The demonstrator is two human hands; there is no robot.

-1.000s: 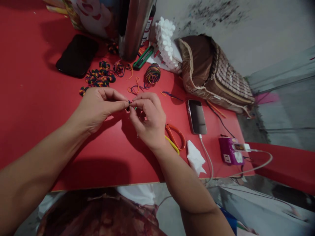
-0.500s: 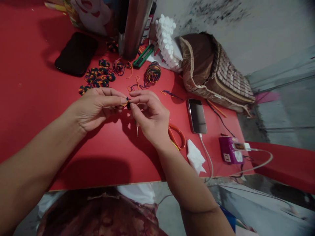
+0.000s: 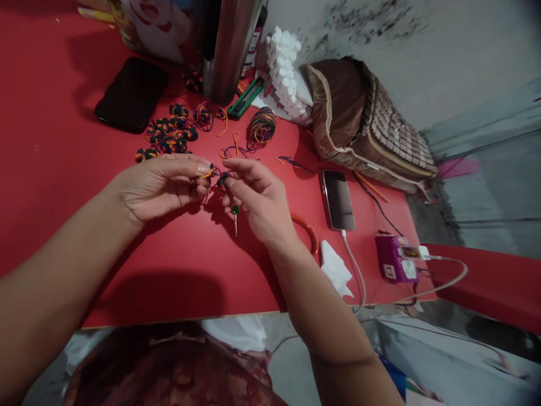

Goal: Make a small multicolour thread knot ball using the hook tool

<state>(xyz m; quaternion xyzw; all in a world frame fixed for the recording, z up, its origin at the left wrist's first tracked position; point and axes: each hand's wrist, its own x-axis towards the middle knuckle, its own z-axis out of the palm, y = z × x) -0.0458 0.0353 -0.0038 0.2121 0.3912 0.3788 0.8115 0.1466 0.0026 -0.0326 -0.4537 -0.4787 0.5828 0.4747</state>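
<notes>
Between my two hands is a small multicoloured crochet piece (image 3: pixel 222 179) in dark, red and orange yarn. My left hand (image 3: pixel 169 179) pinches its yarn strands at the left side. My right hand (image 3: pixel 257 194) grips the piece itself between thumb and fingers. A crochet hook (image 3: pixel 235 217) with a green part and a metal shaft pokes out below my right hand, its other end hidden by the fingers. Beyond my hands lie a ball of the same yarn (image 3: pixel 261 125) with loose strands, and a cluster of finished-looking crochet pieces (image 3: pixel 171 131).
On the red table (image 3: pixel 169 270) are a black phone-like object (image 3: pixel 132 93), a green cutter (image 3: pixel 245 98), a steel flask (image 3: pixel 230 51), orange-handled scissors (image 3: pixel 310 231), a charging phone (image 3: pixel 338 200), crumpled tissue (image 3: pixel 336 268), a purple socket box (image 3: pixel 393 256) and a brown bag (image 3: pixel 372 118).
My hands have drawn slightly apart, so the crochet piece and strands between them show more. The green part of the hook has come into clearer view.
</notes>
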